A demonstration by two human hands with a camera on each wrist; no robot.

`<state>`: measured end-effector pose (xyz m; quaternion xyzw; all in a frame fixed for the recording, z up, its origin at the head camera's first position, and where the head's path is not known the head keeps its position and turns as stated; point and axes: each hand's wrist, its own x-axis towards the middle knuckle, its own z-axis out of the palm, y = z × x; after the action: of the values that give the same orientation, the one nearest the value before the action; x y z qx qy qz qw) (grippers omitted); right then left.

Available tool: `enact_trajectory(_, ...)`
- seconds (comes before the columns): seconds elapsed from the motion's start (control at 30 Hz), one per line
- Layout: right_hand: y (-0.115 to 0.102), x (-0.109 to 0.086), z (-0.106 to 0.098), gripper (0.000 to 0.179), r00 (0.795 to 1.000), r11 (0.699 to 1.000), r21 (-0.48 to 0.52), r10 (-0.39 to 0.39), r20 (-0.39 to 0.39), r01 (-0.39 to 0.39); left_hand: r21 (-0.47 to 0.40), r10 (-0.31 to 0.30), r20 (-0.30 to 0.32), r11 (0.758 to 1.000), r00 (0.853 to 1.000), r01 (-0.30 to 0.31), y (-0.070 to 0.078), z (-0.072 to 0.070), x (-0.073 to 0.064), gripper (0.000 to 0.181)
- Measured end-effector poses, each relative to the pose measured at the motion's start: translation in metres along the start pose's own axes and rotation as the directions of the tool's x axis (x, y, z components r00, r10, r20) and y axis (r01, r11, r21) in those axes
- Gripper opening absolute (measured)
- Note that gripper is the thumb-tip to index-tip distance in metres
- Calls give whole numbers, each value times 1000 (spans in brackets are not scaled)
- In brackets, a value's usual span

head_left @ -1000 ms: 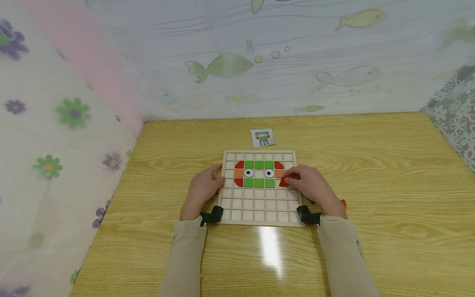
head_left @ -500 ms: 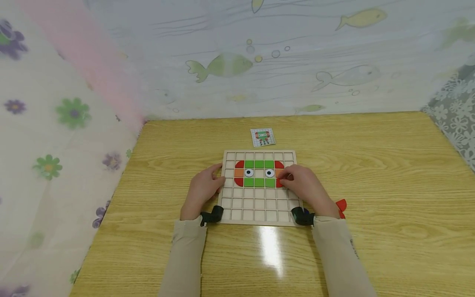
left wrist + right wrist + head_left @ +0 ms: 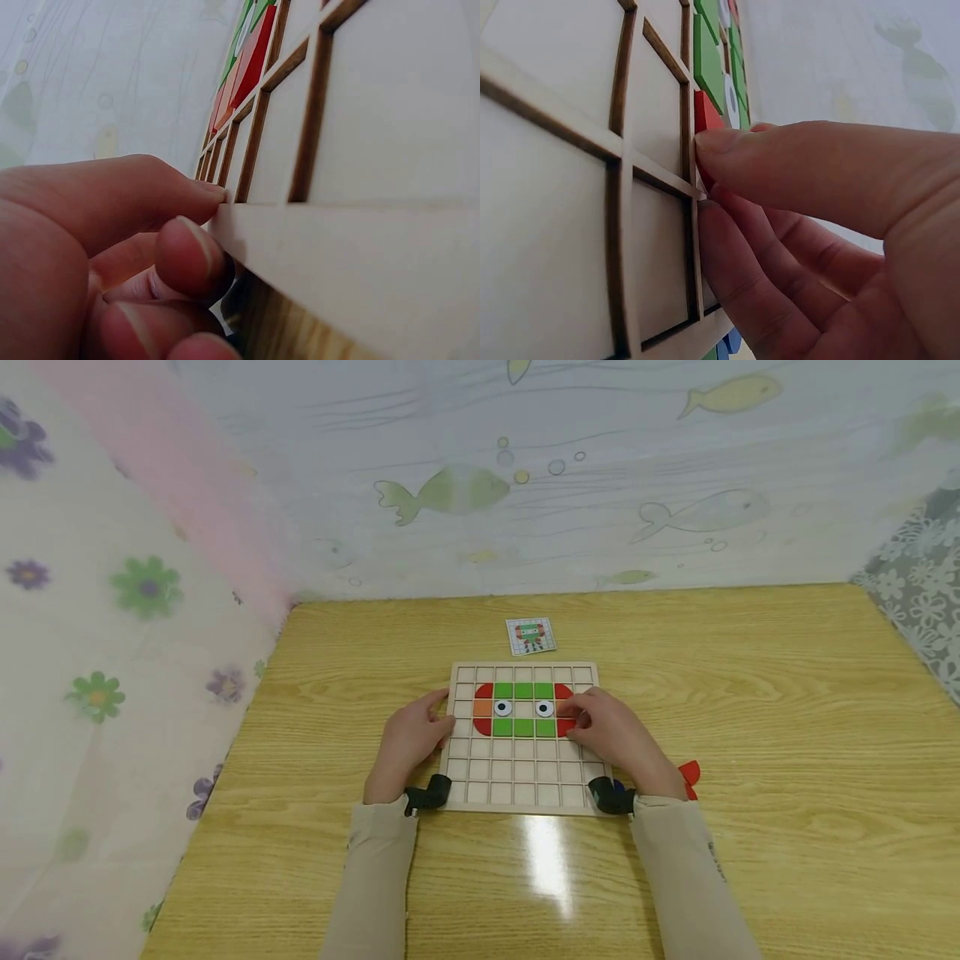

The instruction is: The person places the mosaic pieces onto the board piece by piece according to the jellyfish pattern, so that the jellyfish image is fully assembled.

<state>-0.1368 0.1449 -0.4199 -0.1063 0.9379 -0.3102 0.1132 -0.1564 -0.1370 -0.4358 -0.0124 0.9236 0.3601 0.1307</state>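
A wooden grid board (image 3: 525,772) lies on the table, with green, red and orange tiles and two eye discs set into a face-like pattern. My left hand (image 3: 411,739) holds the board's left edge, thumb on the frame (image 3: 232,225) and the other fingers curled beside it. At the pattern's lower right corner, my right hand (image 3: 615,731) has its thumb and fingers at a red quarter-circle tile (image 3: 706,111). The thumb touches this tile, which sits at its grid cell; a fingertip rests on the board just beside it. The right-hand orange tile is mostly hidden by the fingers.
Behind the board lies a small picture card (image 3: 531,636) with a similar figure on a grid. Red pieces (image 3: 689,778) lie beside the right wrist, and a blue piece (image 3: 618,786) shows partly behind the wrist camera. Patterned cloth hangs behind and at the left.
My right hand has moved slightly left, bringing the red quarter-circle tile into the corner beside the green tile. Its fingers have since parted a little. The left hand has stayed on the board's edge.
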Motion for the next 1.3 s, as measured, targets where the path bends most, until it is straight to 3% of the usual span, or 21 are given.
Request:
enact_trajectory(0.3,0,0,0,26,999,1000,6,-19,-36,19,-6,-9,3,1000,1000,9,0,1,0,51)
enact_trajectory(0.7,14,-9,-18,22,996,998,57,37,-83,-33,4,-6,2,1000,1000,6,-1,2,1,51)
enact_trajectory(1.3,45,-32,-46,23,989,987,74,142,43,-145,-12,-2,4,1000,1000,2,0,1,0,51)
